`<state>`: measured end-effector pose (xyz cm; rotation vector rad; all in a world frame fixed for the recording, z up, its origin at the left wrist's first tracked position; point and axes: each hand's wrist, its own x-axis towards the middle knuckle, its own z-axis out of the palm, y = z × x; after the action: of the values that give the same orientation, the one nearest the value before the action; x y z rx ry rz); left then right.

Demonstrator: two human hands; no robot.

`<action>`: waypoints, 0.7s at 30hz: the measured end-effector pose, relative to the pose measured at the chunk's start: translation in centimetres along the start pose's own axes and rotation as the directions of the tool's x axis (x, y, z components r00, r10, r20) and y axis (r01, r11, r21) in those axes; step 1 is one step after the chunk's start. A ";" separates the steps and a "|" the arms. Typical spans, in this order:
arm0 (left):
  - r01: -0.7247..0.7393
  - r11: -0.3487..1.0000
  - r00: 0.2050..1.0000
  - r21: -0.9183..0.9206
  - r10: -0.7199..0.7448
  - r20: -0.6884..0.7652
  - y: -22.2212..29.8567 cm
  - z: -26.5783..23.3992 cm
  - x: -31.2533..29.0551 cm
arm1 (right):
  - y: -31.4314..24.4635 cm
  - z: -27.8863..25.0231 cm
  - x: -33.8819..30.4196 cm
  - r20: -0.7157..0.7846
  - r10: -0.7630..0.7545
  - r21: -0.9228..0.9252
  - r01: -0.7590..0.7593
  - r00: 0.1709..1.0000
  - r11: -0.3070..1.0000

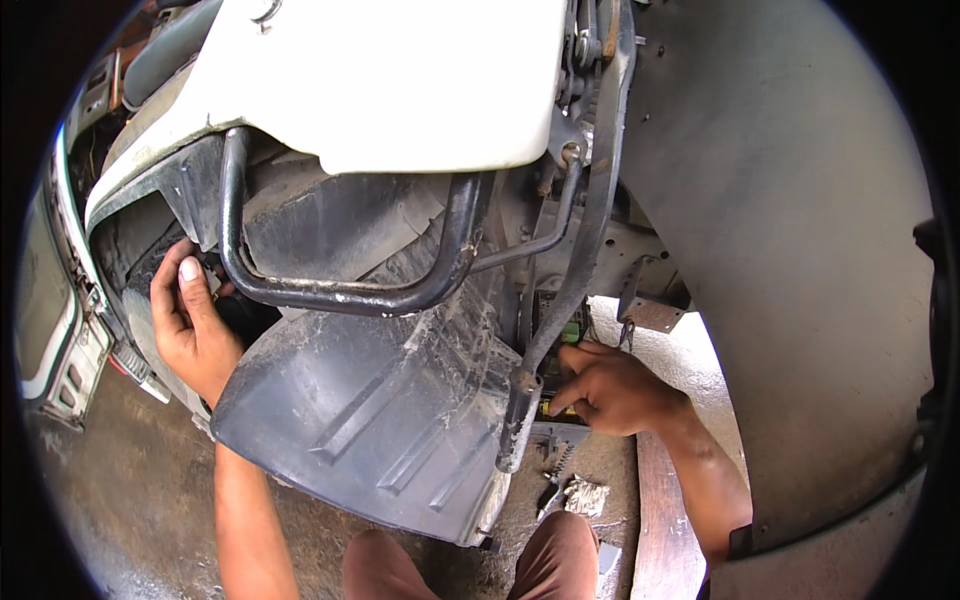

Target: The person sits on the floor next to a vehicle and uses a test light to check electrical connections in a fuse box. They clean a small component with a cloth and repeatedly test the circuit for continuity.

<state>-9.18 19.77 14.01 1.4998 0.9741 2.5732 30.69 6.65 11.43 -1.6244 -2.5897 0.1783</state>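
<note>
My left hand (195, 330) reaches up beside a dark plastic wheel-arch edge (195, 200) at the left. Its thumb points upward and the fingers are curled against something dark, mostly hidden behind the hand. My right hand (622, 390) is low at the right, behind a black metal bar (590, 240). Its fingers are bent over a dark box-like part (548, 303) with a green piece (570, 332) and a yellow piece (545, 408). The fingertips are partly covered, so what they pinch cannot be made out. Between both hands hangs a scuffed grey plastic mudguard (365, 400).
A white body panel (430, 85) and a bent black tube (345, 295) overhang the middle. A large grey panel (800, 250) stands at the right. On the floor lie a coiled spring (566, 458), a crumpled pale scrap (585, 497) and a wooden plank (662, 530).
</note>
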 end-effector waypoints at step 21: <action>0.006 1.000 1.000 0.000 -0.006 -0.022 0.3 -0.1 0.4 | 6.6 55.2 -11.1 0.265 0.927 0.437 -0.890 0.267 0.132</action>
<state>-9.38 19.57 14.45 1.4702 0.9789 2.5909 34.27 -3.63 -44.18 -2.5682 -0.8502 0.7727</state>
